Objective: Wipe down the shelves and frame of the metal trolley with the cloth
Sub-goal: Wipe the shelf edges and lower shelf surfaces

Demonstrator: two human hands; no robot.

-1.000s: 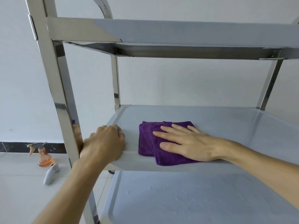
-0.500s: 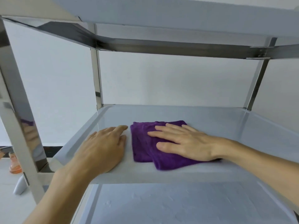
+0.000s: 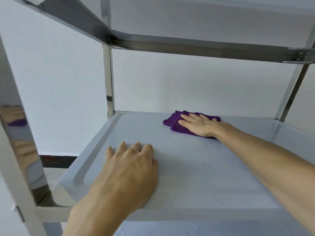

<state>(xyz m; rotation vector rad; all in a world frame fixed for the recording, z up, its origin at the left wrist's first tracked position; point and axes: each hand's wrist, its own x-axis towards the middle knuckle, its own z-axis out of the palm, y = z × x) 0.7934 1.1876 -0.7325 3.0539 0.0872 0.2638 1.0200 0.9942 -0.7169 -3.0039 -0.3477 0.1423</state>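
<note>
Bright, even, cool light fills the view, soft enough that shadows stay faint: only a thin dark rim shows under the left hand (image 3: 129, 169) at 6 o'clock. The steel post (image 3: 22, 150) at 9 o'clock gives mirror reflections and looks smeared by motion blur. Wide-angle distortion bends the upper crossbar (image 3: 204, 48) toward 12 o'clock (straight metal reads as angled). The white shelf (image 3: 196, 167) carries a pale sheen.

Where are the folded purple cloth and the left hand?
folded purple cloth (image 3: 173, 124), head view, on its bare left fold.
left hand (image 3: 129, 169), head view, on the back of the hand.
</note>
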